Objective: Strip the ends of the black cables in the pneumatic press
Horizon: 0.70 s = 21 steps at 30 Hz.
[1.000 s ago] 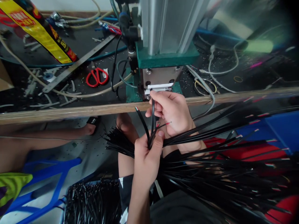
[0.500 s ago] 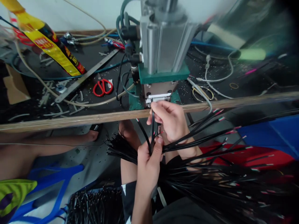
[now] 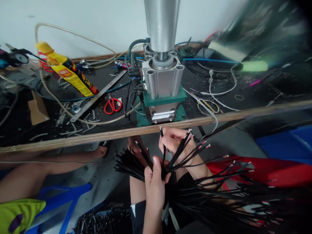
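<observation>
Below the bench edge, my left hand is closed around a bundle of black cables, its thumb pressed on top. My right hand, just above and to the right, pinches one black cable whose stripped end points up and shows coloured wires. More black cables with red, white and green ends fan out to the right across my right wrist. Just beyond the fingers stands a metal press on a green base, with white strips at its lower front. The cable end is apart from the press.
On the bench lie red scissors, a steel ruler, a yellow bottle, brass-coloured scissors, hoses and scraps. A person's bare leg and a blue stool are at the left. A red cloth lies right.
The view has tilted up, showing more of the press. My right hand and its cable have come away from the white strips, back toward me. My left hand still holds the bundle.
</observation>
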Available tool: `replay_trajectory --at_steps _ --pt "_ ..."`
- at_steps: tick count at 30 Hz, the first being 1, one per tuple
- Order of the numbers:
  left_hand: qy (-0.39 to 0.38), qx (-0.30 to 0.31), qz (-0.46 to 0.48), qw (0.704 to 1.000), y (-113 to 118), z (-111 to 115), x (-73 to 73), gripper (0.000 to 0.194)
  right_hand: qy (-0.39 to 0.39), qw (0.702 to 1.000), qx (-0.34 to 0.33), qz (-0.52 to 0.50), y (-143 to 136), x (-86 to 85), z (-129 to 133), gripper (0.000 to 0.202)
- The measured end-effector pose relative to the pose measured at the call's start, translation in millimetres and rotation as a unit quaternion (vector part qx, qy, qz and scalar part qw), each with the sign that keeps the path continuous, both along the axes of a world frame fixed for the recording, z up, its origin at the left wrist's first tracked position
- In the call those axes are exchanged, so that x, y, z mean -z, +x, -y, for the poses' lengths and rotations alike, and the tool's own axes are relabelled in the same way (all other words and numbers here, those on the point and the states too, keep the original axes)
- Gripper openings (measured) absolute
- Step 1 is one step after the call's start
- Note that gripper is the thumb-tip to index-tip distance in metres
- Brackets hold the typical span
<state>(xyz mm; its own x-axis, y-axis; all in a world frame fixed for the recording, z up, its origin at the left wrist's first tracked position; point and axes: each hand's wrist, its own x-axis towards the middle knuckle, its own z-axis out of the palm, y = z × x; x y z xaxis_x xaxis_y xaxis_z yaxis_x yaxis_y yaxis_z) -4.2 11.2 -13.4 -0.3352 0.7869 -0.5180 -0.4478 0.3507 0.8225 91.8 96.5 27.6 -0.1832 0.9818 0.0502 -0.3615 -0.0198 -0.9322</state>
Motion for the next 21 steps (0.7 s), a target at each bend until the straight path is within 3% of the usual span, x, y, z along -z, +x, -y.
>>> replay_trajectory --at_steps 5,8,15,21 --pt "0.044 0.042 0.03 0.998 -5.9 -2.1 11.6 0.068 -0.023 0.995 -0.082 -0.059 1.4 23.6 -7.2 0.06" --pt "0.044 0.056 0.02 0.997 -6.7 -3.6 9.6 0.064 -0.024 0.995 -0.087 -0.04 0.5 29.9 -9.4 0.043" --pt "0.088 0.099 0.022 0.991 -7.1 -8.2 2.1 0.062 0.039 0.991 -0.112 0.067 4.5 10.8 -7.6 0.016" --pt "0.062 0.091 0.016 0.994 -8.8 -4.7 7.2 0.067 0.095 0.982 -0.12 0.115 2.2 5.8 -8.5 0.025"
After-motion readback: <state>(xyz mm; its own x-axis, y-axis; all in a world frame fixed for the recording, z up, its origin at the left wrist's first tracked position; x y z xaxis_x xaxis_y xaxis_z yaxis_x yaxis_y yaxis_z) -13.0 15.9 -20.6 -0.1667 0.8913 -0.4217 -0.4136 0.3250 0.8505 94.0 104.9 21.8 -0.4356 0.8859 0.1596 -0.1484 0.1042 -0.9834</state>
